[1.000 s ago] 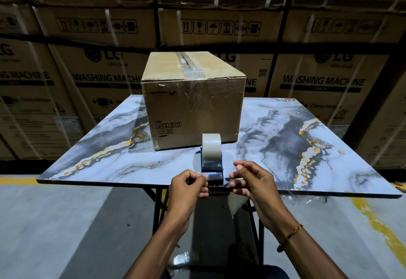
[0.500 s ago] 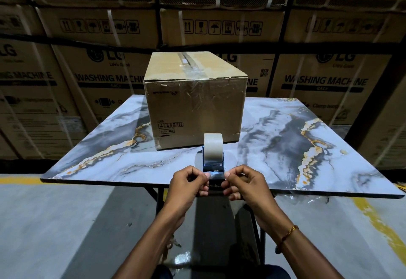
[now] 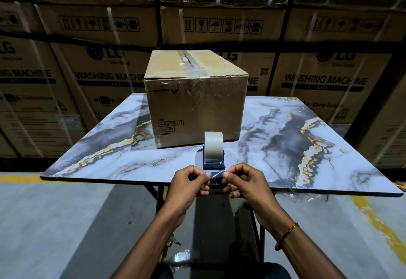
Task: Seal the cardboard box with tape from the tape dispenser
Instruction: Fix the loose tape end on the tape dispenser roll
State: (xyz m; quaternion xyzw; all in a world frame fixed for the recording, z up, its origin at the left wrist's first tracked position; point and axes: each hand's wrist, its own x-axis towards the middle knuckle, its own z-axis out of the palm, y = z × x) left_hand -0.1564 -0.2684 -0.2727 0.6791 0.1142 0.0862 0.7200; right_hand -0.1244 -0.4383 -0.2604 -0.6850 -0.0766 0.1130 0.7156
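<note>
A brown cardboard box (image 3: 195, 101) stands on the marble-patterned table (image 3: 285, 147), its top flaps closed with clear tape along the seam and down the near face. In front of it a blue tape dispenser (image 3: 213, 158) with a roll of clear tape sits near the table's front edge. My left hand (image 3: 189, 183) and my right hand (image 3: 243, 182) meet just below the dispenser, each pinching one side of the clear tape end (image 3: 214, 175) drawn from it.
Stacked washing machine cartons (image 3: 98, 76) fill the wall behind the table. Black table legs (image 3: 158, 197) stand below the front edge. Yellow floor lines (image 3: 377, 219) run left and right. Scraps of clear tape (image 3: 182, 254) hang under the table.
My right hand has moved left to the dispenser's front. Both hands have closed together on the tape end. The box and dispenser have stayed in place.
</note>
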